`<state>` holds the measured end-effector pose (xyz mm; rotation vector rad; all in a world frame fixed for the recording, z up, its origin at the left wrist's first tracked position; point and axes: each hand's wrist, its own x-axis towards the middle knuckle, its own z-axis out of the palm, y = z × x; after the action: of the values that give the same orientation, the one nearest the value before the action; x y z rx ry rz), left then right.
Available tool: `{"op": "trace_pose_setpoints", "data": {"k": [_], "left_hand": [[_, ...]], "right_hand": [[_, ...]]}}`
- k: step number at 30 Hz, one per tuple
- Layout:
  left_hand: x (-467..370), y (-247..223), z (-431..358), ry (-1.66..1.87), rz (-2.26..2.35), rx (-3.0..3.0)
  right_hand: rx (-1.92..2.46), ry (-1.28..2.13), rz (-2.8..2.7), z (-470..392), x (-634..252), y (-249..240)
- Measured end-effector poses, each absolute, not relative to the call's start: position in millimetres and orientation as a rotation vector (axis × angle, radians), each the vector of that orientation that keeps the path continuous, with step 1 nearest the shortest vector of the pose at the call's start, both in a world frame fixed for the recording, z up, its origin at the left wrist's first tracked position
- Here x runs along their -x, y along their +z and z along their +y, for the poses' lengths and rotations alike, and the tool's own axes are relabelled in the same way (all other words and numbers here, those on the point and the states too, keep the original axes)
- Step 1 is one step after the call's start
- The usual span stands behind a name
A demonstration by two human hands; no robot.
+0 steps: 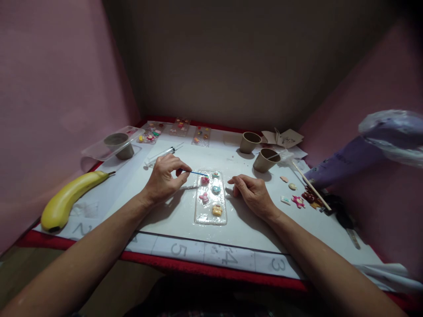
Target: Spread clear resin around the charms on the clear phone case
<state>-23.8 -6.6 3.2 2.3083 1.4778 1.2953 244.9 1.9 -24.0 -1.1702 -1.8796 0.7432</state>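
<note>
My left hand is closed in a pinch round a thin blue stick. The stick's tip reaches over the top of a clear phone case, close to a red charm. A glossy transparent layer covers the case, which lies flat. On it sit several small charms, among them a blue one, a pink rabbit-like one and a yellow-brown one. Just right of the case, my right hand rests on the white sheet with its fingers curled in and nothing visible in them.
Two cups stand at the back right, near a wooden stick and loose charms. Syringes lie behind my left hand. At left are a banana and a clear lid over a cup. A purple object rises at right.
</note>
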Motion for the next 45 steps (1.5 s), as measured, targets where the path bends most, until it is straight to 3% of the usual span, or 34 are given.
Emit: {"op": "trace_pose_setpoints", "data": {"k": [45], "left_hand": [[24.6, 7.4, -7.0, 1.303, 1.417, -2.125]], "right_hand": [[1.185, 0.731, -1.902, 2.0, -244.3, -23.3]]}}
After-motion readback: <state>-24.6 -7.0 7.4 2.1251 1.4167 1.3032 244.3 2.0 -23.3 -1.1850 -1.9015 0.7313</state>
